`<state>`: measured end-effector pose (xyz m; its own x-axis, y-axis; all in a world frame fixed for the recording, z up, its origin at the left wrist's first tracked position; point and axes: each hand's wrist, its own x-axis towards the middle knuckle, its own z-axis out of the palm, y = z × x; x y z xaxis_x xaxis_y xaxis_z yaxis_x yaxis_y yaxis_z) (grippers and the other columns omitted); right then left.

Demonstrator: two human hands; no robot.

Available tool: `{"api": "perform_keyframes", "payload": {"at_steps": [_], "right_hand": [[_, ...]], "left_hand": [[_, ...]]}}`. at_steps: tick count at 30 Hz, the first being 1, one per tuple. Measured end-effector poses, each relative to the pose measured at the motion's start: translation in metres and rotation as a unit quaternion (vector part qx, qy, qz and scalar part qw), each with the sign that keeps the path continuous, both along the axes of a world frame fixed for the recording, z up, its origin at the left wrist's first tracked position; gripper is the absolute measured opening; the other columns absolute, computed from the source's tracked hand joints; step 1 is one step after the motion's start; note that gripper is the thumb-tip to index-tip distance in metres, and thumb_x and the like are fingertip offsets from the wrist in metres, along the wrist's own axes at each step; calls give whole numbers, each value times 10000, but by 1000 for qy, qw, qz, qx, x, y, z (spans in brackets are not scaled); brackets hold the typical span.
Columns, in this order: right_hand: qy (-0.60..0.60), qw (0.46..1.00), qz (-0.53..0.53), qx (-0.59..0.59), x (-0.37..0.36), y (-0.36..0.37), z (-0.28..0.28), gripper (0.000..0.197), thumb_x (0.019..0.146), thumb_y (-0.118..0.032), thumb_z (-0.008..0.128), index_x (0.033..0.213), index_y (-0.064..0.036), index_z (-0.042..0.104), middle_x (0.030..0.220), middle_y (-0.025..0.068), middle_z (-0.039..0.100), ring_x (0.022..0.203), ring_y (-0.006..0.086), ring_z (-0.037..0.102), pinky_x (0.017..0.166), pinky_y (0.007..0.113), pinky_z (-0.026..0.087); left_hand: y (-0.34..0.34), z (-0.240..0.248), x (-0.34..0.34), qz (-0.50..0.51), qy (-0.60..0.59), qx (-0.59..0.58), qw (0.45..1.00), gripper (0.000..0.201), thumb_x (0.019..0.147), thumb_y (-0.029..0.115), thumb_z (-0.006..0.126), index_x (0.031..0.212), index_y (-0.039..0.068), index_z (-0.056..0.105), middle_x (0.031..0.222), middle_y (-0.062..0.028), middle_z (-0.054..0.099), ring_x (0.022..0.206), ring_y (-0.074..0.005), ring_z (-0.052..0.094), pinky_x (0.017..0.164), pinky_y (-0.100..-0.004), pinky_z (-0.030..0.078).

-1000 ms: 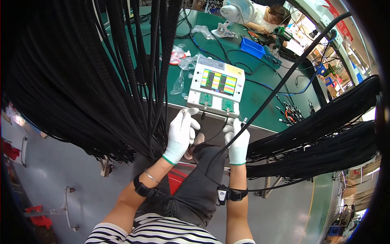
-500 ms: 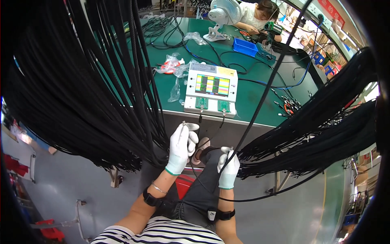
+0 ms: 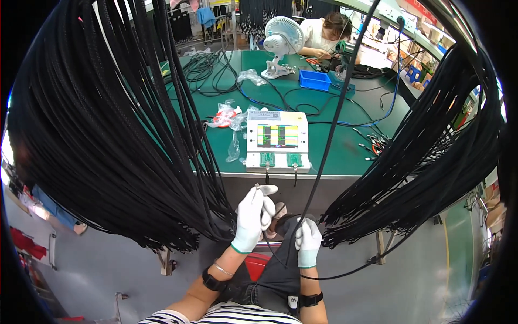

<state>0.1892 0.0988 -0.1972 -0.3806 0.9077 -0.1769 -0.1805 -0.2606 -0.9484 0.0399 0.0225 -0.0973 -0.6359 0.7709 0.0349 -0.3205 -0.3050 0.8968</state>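
Observation:
My left hand [image 3: 251, 217], in a white glove with a green cuff, pinches a cable's small metal connector [image 3: 258, 186] between thumb and fingertips. Black cable hangs below this hand and loops rightward. My right hand [image 3: 308, 241], gloved too, is closed around a black cable beside my thigh; the end inside its fingers is hidden. Just beyond my hands, a white tester box [image 3: 278, 156] stands at the green table's near edge. Its screen shows coloured rows, and two short black leads are plugged into the green boards on its front.
Thick bundles of black cables hang at left [image 3: 108, 146] and right [image 3: 410, 156]. On the green table [image 3: 334, 156] are plastic bags, red-handled pliers [image 3: 224, 117], a blue tray [image 3: 314, 80], a white fan [image 3: 281, 43] and coiled cables. A person [image 3: 324, 35] works at the far side.
The view has tilted upward, so the table sits lower in the picture. My left hand has shifted slightly right toward the tester's leads. Pink rows on the screen have turned yellow.

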Motion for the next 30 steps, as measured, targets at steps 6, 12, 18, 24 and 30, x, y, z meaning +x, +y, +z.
{"api": "perform_keyframes", "payload": {"at_steps": [6, 12, 18, 24, 30], "right_hand": [[-14, 999, 34, -14, -8, 12, -3, 206, 984, -171, 525, 1041, -13, 645, 644, -28, 521, 452, 33, 385, 409, 195, 309], [-102, 938, -72, 324, -55, 63, 41, 187, 925, -157, 602, 995, -6, 685, 673, 1, 592, 538, 101, 436, 560, 257, 410], [-221, 878, -56, 421, -84, 76, 83, 182, 883, -226, 647, 916, -58, 709, 601, 63, 596, 509, 177, 539, 545, 313, 449], [-363, 801, -88, 469, -99, 77, 92, 208, 848, -297, 657, 875, -97, 708, 630, 120, 642, 596, 323, 644, 578, 413, 500], [-361, 814, -76, 448, -99, 77, 93, 233, 856, -290, 650, 913, -72, 706, 666, 137, 655, 618, 317, 658, 606, 397, 515]], "left_hand": [[-2, 3, 10, -43, -51, -10, 998, 333, 1060, 236, 392, 1183, -16, 573, 679, 23, 536, 452, -2, 328, 420, -162, 264], [-2, 8, 9, -33, -11, -36, 999, 326, 1044, 226, 412, 1168, -25, 578, 653, 29, 517, 465, -7, 353, 421, -176, 276], [-5, 4, 11, -35, -2, -72, 997, 320, 1028, 228, 432, 1141, -24, 595, 617, 33, 503, 462, -13, 366, 429, -187, 282], [-5, 7, 9, -43, 32, -93, 994, 306, 1019, 220, 444, 1145, -12, 598, 629, 28, 513, 467, -13, 362, 434, -189, 259], [-3, 10, 8, -35, 33, -97, 994, 298, 1013, 222, 460, 1135, -2, 613, 630, 35, 503, 482, -6, 359, 440, -193, 247]]}}
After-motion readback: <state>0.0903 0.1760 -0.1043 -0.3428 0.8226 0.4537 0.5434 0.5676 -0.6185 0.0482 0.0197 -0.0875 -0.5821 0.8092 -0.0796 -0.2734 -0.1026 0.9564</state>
